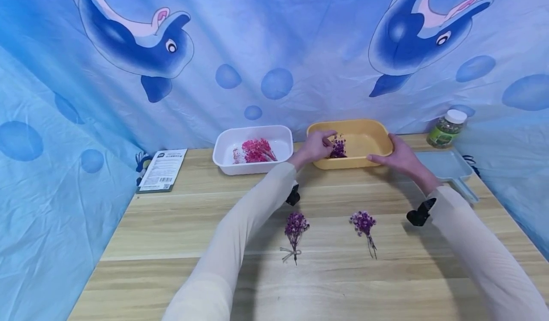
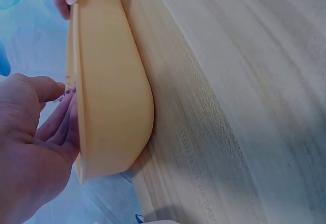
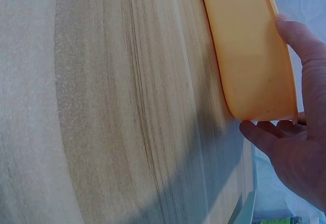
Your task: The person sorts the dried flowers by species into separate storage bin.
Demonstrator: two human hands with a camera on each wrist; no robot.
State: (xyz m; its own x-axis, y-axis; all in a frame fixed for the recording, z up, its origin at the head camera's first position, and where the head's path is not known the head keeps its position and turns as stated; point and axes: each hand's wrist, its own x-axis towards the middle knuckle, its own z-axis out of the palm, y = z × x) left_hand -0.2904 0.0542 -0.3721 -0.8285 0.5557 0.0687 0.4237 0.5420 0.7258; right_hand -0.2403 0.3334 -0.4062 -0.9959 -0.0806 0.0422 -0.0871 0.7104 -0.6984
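Note:
My left hand (image 1: 316,147) reaches over the left end of a yellow plastic tray (image 1: 364,162). Its thumb and fingers pinch a purple dried-flower bunch (image 1: 338,147) inside; in the left wrist view, small purple blossoms (image 2: 69,90) show between thumb and fingers, the rest hidden by the tray wall. At the tray's right end, my right hand (image 1: 401,156) grips the rim, thumb on the front edge and fingers around the end wall. Nearer on the table lie a purple bunch tied with a bow (image 1: 295,229) and another purple bunch (image 1: 364,225).
A white tray (image 1: 253,168) of pink dried flowers (image 1: 257,150) stands left of the yellow one. A printed packet (image 1: 164,170) lies at the back left. A jar with a white lid (image 1: 447,129) and a pale blue dustpan (image 1: 446,164) are at the back right, before the curtain.

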